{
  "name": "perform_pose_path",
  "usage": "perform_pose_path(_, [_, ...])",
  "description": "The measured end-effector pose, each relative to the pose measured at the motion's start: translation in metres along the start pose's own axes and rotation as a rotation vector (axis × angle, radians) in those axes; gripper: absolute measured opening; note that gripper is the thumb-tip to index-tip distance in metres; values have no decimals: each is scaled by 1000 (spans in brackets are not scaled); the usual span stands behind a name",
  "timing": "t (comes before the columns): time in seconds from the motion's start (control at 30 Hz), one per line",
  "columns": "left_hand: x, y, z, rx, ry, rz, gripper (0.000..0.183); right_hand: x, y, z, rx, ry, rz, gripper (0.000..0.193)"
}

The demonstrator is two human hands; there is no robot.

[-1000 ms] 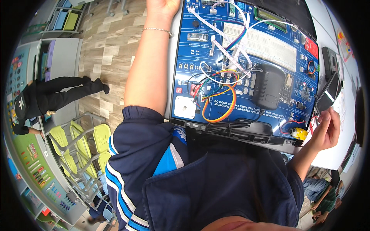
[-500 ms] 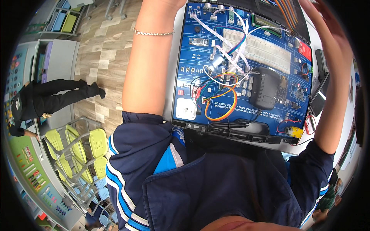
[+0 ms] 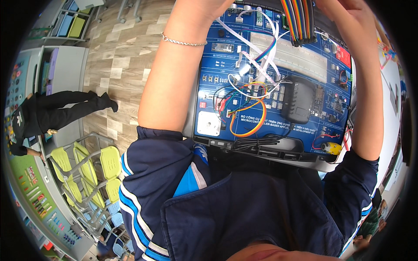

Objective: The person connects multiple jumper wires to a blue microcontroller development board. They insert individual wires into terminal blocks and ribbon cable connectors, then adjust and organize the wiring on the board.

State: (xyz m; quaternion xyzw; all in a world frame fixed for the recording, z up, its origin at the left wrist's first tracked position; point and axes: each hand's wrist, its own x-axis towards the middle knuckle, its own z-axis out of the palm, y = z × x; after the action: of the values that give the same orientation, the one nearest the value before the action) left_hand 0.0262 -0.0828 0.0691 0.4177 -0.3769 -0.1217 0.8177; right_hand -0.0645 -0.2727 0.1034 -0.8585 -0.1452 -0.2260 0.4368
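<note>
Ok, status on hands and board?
Left hand, right hand cropped up top, grip unclear. Rainbow ribbon cable overlaps breadboard in view. Black adapter lies on blue board.

development board point(image 3: 272, 114) in case point(image 3: 210, 142) on worktop point(image 3: 389, 130). breadboard point(image 3: 302, 63) across board's far half. power adapter point(image 3: 300, 100) on board, nearer, right of centre; loose wires point(image 3: 254, 130) left of it. gear motor point(image 3: 332, 148) at near right corner, mounting plate point(image 3: 209, 123) at near left. bundled cable point(image 3: 257, 144) along near edge. jumper ribbon point(image 3: 298, 21) over breadboard's far edge, between left hand point(image 3: 217, 5) and right hand point(image 3: 346, 6). chairs point(image 3: 111, 161) left of worktop, on floor point(image 3: 117, 65); person point(image 3: 56, 106) farther left.
</note>
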Motion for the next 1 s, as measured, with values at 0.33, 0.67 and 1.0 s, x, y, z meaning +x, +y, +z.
perform_pose_path(0.33, [10, -7, -37, -172, 21, 120, 16, 7, -7, 13, -4, 66, -218, 12])
perform_pose_path(0.67, [-3, -57, -155, -81, 936, -131, 26, -94, 5, -96, -122, 202, 141, 28])
perform_pose_path(1.0, [-24, -67, -191, -174, 702, -186, 10, -202, 22, -105, 119, 669, 330, 30])
